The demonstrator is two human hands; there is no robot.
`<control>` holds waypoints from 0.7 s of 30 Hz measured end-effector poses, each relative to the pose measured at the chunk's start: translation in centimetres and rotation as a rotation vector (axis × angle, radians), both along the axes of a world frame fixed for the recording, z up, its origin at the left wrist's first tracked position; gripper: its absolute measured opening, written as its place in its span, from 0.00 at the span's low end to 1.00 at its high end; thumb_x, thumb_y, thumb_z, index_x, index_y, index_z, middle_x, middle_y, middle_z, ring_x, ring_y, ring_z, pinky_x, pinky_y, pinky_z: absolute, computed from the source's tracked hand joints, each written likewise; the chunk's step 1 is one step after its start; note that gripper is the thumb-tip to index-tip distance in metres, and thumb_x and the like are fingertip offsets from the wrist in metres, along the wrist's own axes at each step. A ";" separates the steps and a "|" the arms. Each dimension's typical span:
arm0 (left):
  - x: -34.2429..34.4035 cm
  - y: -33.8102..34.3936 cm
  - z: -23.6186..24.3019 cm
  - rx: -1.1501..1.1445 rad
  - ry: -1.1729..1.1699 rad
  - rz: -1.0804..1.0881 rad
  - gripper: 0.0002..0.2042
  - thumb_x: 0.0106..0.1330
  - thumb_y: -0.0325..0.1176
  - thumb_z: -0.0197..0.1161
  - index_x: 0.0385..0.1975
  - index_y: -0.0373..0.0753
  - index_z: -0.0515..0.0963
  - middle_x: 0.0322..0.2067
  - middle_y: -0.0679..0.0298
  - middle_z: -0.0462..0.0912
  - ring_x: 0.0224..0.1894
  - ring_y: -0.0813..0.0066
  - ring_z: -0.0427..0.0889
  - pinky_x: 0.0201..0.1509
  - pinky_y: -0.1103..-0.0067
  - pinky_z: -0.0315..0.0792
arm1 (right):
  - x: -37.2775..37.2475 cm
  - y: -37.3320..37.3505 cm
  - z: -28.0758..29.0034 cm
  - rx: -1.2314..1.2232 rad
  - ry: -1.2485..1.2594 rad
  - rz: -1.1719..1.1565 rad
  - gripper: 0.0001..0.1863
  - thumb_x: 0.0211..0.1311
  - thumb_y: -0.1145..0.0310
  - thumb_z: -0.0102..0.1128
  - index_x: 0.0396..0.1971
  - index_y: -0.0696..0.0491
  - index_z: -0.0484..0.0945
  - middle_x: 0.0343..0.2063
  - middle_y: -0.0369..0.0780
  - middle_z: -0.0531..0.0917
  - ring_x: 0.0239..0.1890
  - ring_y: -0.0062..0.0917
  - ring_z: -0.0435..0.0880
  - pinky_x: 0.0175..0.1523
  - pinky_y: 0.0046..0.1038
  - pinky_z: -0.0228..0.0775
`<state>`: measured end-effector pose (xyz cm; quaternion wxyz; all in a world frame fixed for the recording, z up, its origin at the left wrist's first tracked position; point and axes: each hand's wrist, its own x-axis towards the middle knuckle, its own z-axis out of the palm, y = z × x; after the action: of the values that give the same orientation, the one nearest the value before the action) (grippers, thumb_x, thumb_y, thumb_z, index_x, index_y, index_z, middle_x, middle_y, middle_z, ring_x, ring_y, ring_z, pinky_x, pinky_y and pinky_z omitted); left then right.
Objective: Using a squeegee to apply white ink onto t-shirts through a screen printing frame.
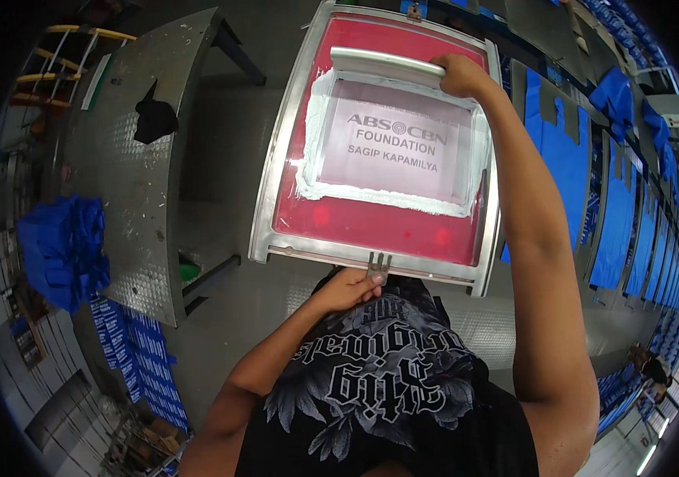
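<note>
A silver-framed printing screen point(274, 175) with red mesh lies in front of me. Its pale printed middle point(387, 111) carries grey lettering and is bordered by white ink point(312, 187). My right hand point(463, 78) grips the right end of a long metal squeegee point(379, 63) across the screen's far part. At the near rail, my left hand point(349, 290) is closed on a small pronged metal bracket point(379, 266).
A scuffed metal table point(125, 183) at left holds a black cloth point(154, 115); blue fabric point(61, 246) is heaped beside it. Blue bags point(550, 167) lie on boards along the right. A small figure, apparently another person point(649, 366), is at lower right.
</note>
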<state>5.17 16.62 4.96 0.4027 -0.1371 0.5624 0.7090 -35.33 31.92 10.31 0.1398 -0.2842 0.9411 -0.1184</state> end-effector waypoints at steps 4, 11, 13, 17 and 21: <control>-0.5 -0.1 0.9 -0.020 0.093 -0.049 0.23 0.69 0.52 0.48 0.23 0.38 0.77 0.17 0.73 0.70 0.21 0.87 0.67 0.25 0.87 0.61 | 6.8 0.7 2.1 0.064 -0.067 0.005 0.28 0.37 0.79 0.51 0.46 0.52 0.78 0.39 0.51 0.81 0.44 0.43 0.79 0.51 0.36 0.69; -0.1 0.2 -1.4 -0.106 0.066 0.005 0.24 0.68 0.52 0.50 0.20 0.38 0.77 0.13 0.72 0.70 0.17 0.85 0.67 0.21 0.86 0.61 | 26.8 2.5 1.6 -0.026 0.027 -0.019 0.19 0.40 0.78 0.56 0.38 0.51 0.79 0.30 0.43 0.81 0.36 0.39 0.78 0.44 0.38 0.69; 0.0 0.4 -2.7 -0.224 0.071 -0.050 0.24 0.67 0.52 0.50 0.19 0.37 0.77 0.13 0.71 0.70 0.17 0.84 0.67 0.21 0.85 0.62 | 27.4 2.9 0.7 -0.115 0.140 -0.015 0.13 0.39 0.75 0.60 0.30 0.52 0.77 0.28 0.39 0.80 0.38 0.34 0.78 0.47 0.35 0.66; 0.0 0.4 -4.1 -0.441 0.055 -0.105 0.27 0.66 0.55 0.51 0.16 0.36 0.76 0.12 0.67 0.72 0.15 0.80 0.69 0.21 0.80 0.63 | 25.2 5.3 1.6 -0.065 0.150 -0.054 0.19 0.39 0.72 0.64 0.38 0.51 0.78 0.32 0.38 0.82 0.43 0.32 0.76 0.54 0.37 0.61; 0.0 -0.7 -3.8 -0.619 0.064 -0.207 0.27 0.63 0.56 0.52 0.19 0.35 0.79 0.14 0.59 0.75 0.19 0.70 0.75 0.26 0.74 0.68 | 22.0 10.2 0.5 -0.050 0.004 -0.208 0.19 0.40 0.68 0.68 0.38 0.51 0.79 0.35 0.40 0.82 0.43 0.32 0.78 0.57 0.37 0.61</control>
<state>5.17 15.95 1.18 0.3941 -0.1729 0.7746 0.4634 -13.29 42.15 10.85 0.1176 -0.1885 0.9626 -0.1549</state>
